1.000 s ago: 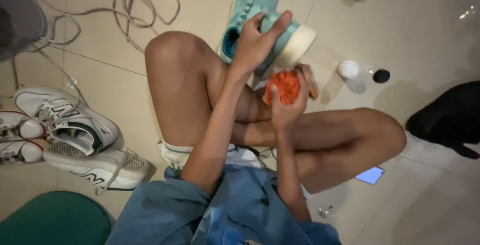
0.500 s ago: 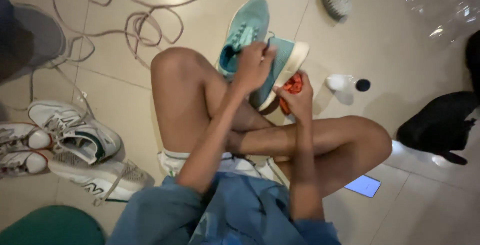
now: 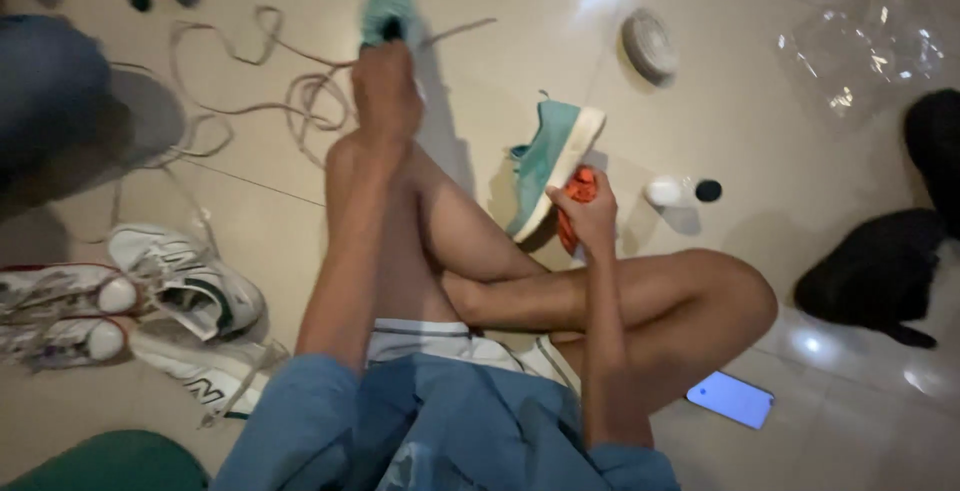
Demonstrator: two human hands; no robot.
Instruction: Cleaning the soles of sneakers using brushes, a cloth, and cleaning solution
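My left hand (image 3: 385, 91) reaches forward over my raised knee and grips a teal shoe (image 3: 388, 11) at its heel, far out on the tiled floor. A second teal shoe (image 3: 552, 156) with a cream sole leans on its side by my shin. Beside that shoe's heel, my right hand (image 3: 590, 213) is closed on an orange cloth (image 3: 578, 189).
Loose laces (image 3: 270, 101) trail across the floor at upper left. White sneakers (image 3: 185, 286) lie at left. A round brush (image 3: 648, 46), a small white bottle (image 3: 664, 191) with a black cap (image 3: 708, 190), clear plastic wrap (image 3: 865, 46), a black bag (image 3: 875, 271) and a phone (image 3: 732, 399) sit to the right.
My left hand let go of the near teal shoe and stretched forward to the far one. The near shoe now rests on the floor. My right hand kept the orange cloth.
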